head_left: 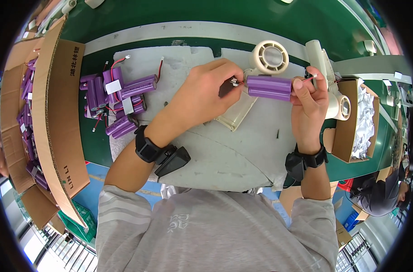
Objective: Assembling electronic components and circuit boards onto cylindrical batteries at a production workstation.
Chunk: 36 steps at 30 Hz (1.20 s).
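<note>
Holding over foam sheet point(220, 156), open between forearms point(136, 165) to near edge point(218, 187), purple battery pack point(270, 87) in right hand point(308, 102), pointing lengthwise toward white connector point(234, 82) pinched in left hand point(211, 88).

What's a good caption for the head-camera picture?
Right hand holding a purple battery pack, left hand near a white connector; more packs lie left.

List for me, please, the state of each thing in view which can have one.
Right hand: closed on the held battery pack
Left hand: curled, fingertips at a small connector
Piled battery packs: loose, wires attached
Large cardboard box: open, purple packs inside
Small cardboard box: open, white pieces inside
</note>
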Each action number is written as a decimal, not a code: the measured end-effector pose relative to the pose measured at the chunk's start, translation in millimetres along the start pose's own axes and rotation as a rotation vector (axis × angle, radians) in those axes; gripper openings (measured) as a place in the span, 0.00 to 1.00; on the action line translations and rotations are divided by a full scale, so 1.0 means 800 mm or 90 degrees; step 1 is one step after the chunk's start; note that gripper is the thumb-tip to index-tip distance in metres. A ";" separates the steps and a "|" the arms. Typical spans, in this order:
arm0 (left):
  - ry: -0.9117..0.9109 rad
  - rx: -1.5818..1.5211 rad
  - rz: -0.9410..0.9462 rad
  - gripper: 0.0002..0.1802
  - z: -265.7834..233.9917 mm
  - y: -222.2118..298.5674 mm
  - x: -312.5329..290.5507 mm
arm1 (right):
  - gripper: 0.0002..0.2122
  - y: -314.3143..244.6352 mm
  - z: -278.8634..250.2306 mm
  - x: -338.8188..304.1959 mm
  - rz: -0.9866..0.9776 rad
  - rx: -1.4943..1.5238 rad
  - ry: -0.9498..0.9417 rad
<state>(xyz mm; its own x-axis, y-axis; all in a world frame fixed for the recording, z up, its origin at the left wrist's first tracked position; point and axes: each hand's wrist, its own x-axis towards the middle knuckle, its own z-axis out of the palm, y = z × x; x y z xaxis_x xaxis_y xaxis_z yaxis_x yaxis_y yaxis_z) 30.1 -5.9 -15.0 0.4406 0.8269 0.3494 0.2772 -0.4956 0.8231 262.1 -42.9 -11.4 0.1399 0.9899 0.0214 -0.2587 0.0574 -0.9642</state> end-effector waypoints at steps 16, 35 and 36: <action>0.019 0.011 0.048 0.08 0.003 0.005 -0.001 | 0.06 -0.027 0.023 -0.009 -0.241 -0.496 -0.179; -0.171 -0.070 -0.017 0.13 -0.002 0.007 -0.001 | 0.12 0.001 0.032 -0.004 -0.403 -0.578 -0.297; -0.171 -0.071 -0.018 0.13 -0.001 0.006 -0.001 | 0.11 0.002 0.031 -0.004 -0.396 -0.577 -0.309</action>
<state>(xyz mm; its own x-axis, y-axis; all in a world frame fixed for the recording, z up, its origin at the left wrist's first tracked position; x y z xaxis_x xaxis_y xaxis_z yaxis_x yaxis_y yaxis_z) 30.0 -9.0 -10.7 0.6480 0.7330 0.2069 0.2032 -0.4282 0.8805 237.1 -43.0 -6.3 -0.4230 0.7816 0.4584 0.5191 0.6237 -0.5844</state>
